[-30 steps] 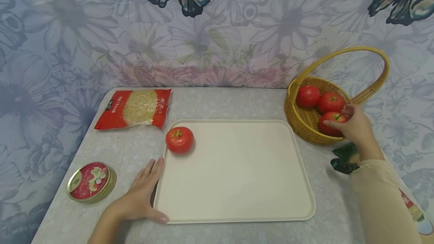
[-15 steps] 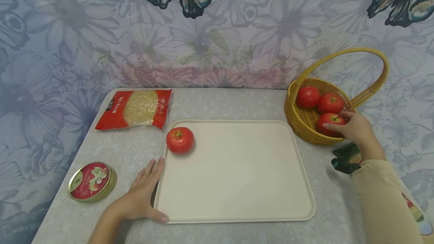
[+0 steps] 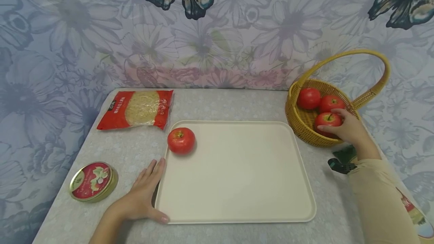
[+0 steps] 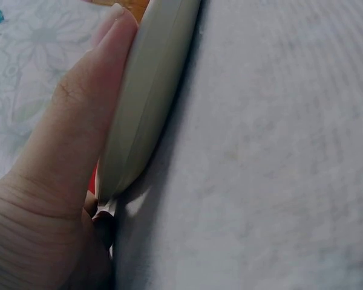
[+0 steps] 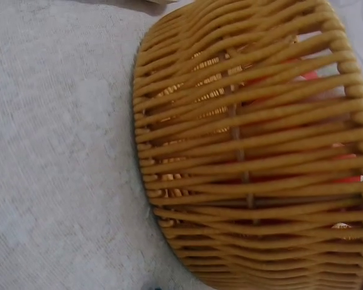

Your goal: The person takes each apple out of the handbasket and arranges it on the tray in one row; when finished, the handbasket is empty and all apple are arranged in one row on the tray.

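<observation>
In the head view my right hand (image 3: 353, 130) reaches over the rim of a yellow wicker basket (image 3: 306, 133). Its thumb and fingers grip a red apple (image 3: 328, 121) from the right side, inside the basket. Two more apples, the back-left one (image 3: 309, 98) and the middle one (image 3: 332, 103), lie behind it. My left hand (image 3: 140, 195) rests along the left edge of a cream tray (image 3: 237, 176), fingers extended and thumb on the near corner. A single apple (image 3: 181, 141) sits in the tray's far left corner. The basket's woven side (image 5: 254, 151) hides the right hand in the right wrist view.
A red bag of pale dried food (image 3: 140, 109) lies at the back left. In front of it stands a round tin (image 3: 93, 182) with a red lid. A dark green item (image 3: 342, 163) lies partly under the right forearm. A patterned wall stands behind the table.
The right hand has shifted left with the apple, which has moved slightly left inside the basket. The left hand stays at the tray's edge.
</observation>
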Tool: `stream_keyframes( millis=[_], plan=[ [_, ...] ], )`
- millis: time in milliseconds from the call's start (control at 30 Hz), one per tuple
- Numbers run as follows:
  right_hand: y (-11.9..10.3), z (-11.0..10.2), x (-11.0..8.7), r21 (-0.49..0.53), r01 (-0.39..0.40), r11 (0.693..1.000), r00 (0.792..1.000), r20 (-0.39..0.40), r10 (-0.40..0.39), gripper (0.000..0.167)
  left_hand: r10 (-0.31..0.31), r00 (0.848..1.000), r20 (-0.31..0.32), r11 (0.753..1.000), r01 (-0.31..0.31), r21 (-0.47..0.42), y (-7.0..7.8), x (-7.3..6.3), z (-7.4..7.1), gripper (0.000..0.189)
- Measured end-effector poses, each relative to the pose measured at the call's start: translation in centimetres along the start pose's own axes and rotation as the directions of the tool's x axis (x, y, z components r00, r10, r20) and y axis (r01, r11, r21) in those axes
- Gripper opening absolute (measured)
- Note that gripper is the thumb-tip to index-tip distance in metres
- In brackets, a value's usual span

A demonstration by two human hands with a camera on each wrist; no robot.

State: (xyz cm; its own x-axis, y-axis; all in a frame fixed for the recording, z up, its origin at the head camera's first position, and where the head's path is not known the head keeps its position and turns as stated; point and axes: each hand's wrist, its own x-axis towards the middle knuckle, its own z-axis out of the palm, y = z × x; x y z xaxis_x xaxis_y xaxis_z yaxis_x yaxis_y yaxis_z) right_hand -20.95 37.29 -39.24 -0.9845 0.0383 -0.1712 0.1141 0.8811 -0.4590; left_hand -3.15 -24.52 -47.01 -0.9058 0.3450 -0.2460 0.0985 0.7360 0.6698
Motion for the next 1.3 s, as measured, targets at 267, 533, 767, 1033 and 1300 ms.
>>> stream_keyframes(
  millis=[267, 533, 767, 1033, 1300],
  plan=[
    [-0.3, 0.2, 0.4, -0.062, 0.011, 0.998, 1.000, 0.022, -0.010, 0.110, 0.002, 1.000, -0.008, 1.000, -0.002, 0.010, 0.0, 0.0, -0.1, 0.156],
    [-0.2, 0.8, 0.6, -0.085, 0.030, 0.996, 0.999, -0.012, -0.031, 0.111, -0.005, 1.000, -0.014, 1.000, 0.005, 0.030, 0.2, -0.1, -0.2, 0.157],
    [-0.1, 1.2, 0.2, -0.028, 0.018, 0.999, 0.993, -0.115, -0.021, 0.110, 0.003, 1.000, -0.016, 1.000, -0.003, 0.027, 0.3, -0.1, -0.2, 0.158],
    [-2.1, 0.6, -1.2, 0.127, 0.090, 0.988, 0.962, -0.266, -0.054, 0.097, 0.001, 1.000, -0.012, 1.000, -0.001, 0.024, 0.3, -0.1, -0.2, 0.157],
    [-6.8, 0.6, -3.6, 0.158, 0.226, 0.961, 0.911, -0.384, -0.151, 0.088, -0.029, 1.000, -0.005, 0.999, 0.029, 0.020, 0.2, 0.1, -0.2, 0.156]
  ],
)
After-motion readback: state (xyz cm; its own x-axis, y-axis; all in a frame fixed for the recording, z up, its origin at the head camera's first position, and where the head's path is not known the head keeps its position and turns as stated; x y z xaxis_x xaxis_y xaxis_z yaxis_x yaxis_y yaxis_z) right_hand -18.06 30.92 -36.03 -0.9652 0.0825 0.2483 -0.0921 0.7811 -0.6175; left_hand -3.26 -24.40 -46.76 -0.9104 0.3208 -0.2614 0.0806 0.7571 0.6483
